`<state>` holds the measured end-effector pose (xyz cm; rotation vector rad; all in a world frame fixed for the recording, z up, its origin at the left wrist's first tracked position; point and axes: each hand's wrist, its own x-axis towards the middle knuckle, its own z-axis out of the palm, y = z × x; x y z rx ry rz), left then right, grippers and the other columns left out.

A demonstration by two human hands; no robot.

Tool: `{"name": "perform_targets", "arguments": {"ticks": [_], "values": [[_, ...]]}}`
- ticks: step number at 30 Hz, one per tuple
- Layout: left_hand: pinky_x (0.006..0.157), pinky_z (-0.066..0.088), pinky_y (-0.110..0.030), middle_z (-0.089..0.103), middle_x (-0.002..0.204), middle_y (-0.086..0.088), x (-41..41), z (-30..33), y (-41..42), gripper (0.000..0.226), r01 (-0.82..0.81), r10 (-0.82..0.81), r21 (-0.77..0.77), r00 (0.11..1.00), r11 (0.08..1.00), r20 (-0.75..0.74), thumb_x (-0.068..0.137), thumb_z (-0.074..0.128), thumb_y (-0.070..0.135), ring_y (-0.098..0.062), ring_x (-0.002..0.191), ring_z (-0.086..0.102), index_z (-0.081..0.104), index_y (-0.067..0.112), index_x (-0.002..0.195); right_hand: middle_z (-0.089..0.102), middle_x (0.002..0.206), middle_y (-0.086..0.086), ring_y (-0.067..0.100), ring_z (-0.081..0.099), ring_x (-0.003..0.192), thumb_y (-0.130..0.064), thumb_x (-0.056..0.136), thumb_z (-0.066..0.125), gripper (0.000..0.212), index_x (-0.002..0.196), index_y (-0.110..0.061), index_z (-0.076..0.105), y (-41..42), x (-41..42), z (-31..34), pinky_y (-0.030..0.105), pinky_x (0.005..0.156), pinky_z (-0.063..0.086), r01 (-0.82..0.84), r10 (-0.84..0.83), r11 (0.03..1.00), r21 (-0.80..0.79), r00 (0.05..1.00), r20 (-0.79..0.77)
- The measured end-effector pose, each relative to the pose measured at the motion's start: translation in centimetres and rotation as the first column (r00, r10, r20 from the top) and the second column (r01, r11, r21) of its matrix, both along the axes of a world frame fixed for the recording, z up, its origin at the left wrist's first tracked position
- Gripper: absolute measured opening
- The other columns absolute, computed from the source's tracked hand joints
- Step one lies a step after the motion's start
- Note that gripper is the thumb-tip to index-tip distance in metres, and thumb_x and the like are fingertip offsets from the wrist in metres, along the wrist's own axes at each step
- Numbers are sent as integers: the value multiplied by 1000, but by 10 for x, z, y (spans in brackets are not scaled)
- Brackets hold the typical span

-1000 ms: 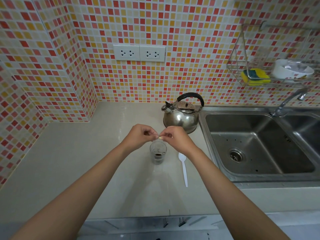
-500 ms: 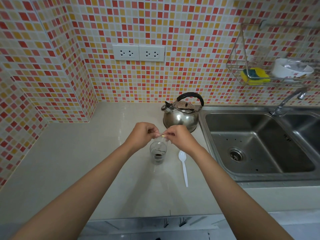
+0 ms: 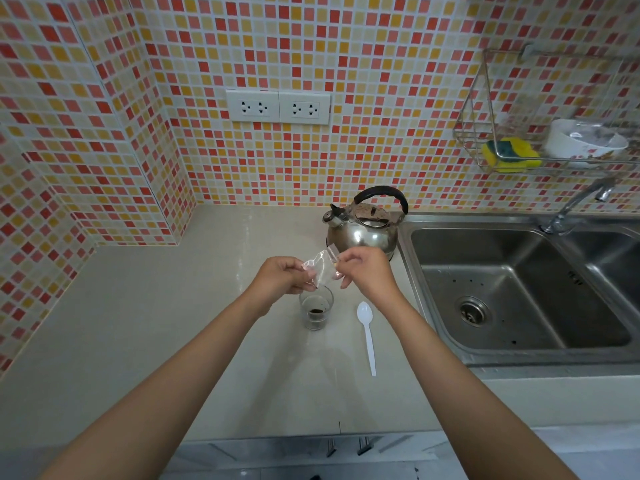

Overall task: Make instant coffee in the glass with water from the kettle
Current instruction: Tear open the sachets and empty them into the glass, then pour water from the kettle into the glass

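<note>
A small clear glass (image 3: 316,311) stands on the beige counter (image 3: 166,327) with dark coffee powder at its bottom. Just above its rim my left hand (image 3: 282,275) and my right hand (image 3: 363,271) together hold a small clear plastic bag (image 3: 320,266), pinched from both sides; the bag looks empty. A steel kettle (image 3: 365,228) with a black handle stands behind the hands, next to the sink. A white plastic spoon (image 3: 367,336) lies on the counter right of the glass.
A steel double sink (image 3: 519,289) with a tap (image 3: 575,206) fills the right side. A wire rack (image 3: 540,140) on the tiled wall holds a yellow sponge and a white bowl. Two sockets (image 3: 278,107) sit on the back wall.
My hands have lifted slightly and drawn apart, and the clear bag now shows stretched between them above the glass.
</note>
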<state>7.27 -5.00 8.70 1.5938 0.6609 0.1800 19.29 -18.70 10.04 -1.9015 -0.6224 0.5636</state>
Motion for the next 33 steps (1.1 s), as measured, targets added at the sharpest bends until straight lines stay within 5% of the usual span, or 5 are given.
{"name": "perform_targets", "arguments": {"ticks": [8, 14, 18, 30, 33], "values": [[55, 51, -11, 71, 58, 9, -34, 16, 32, 7, -210, 209, 25, 977, 977, 37, 78, 73, 1, -2, 50, 64, 71, 3, 84, 69, 74, 25, 7, 60, 38, -8, 88, 58, 18, 71, -5, 62, 31, -33, 15, 14, 36, 36, -60, 55, 998, -26, 985, -165], [50, 49, -11, 64, 45, 5, -81, -27, 63, 13, -331, 334, 49, 929, 942, -156, 73, 74, -7, -2, 40, 59, 67, 4, 74, 64, 61, 15, 19, 58, 39, 2, 79, 54, 31, 53, -13, 57, 81, -91, -39, 20, 39, 47, -18, -22, 987, -158, 968, -248], [47, 49, -10, 63, 62, -10, -88, -66, 64, 16, -366, 365, 45, 896, 929, -252, 71, 71, -14, -16, 53, 58, 68, -3, 82, 72, 79, 25, 30, 66, 64, 1, 77, 54, 23, 59, -9, 62, 98, -110, -85, 43, 68, 58, -9, -45, 949, -315, 985, -165], [53, 43, -8, 68, 69, -5, -70, -112, 56, 14, -367, 424, 221, 839, 904, -341, 63, 76, -5, -15, 69, 61, 73, 6, 72, 65, 113, 16, 33, 63, 103, -2, 89, 39, 40, 127, -10, 50, 94, -111, -129, 38, 82, 50, -67, 232, 842, -536, 941, 247], [66, 46, -22, 70, 77, -3, -67, -114, 55, 13, -314, 417, 302, 824, 900, -384, 66, 72, 1, -17, 74, 64, 72, 11, 74, 57, 115, 15, 31, 59, 100, -4, 91, 38, 30, 114, -7, 57, 93, -111, -130, 38, 80, 47, -93, 364, 789, -608, 867, 340]]}}
